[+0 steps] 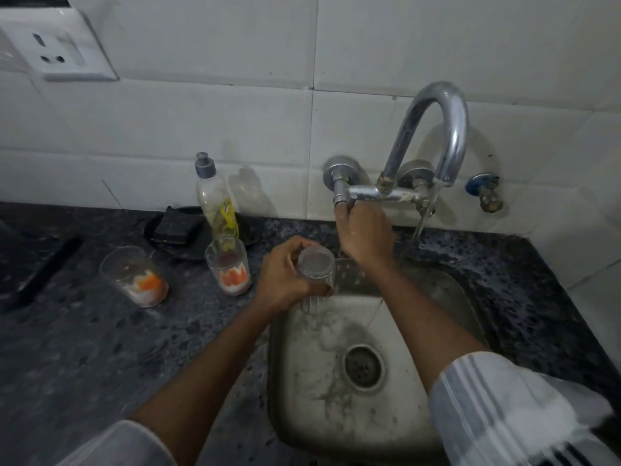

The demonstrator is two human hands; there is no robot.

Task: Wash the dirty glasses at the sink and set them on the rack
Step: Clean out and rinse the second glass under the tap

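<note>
Two hands are working over the steel sink (302,381): the left hand (285,280) is gripping a clear glass (316,267) at the basin's back-left corner, and the right hand (364,235) is closing around the tap handle (349,200). Moving the glass rightward under the thin stream (418,230) seems wise, since water is falling beside it. Farther left on the bench (100,348), two printed glasses (134,275) (230,265) are holding milky residue, beside a nearly empty soap bottle (216,200).

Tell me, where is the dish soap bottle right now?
The dish soap bottle stands on the counter left of the tap, against the tiled wall, just behind a glass.
</note>
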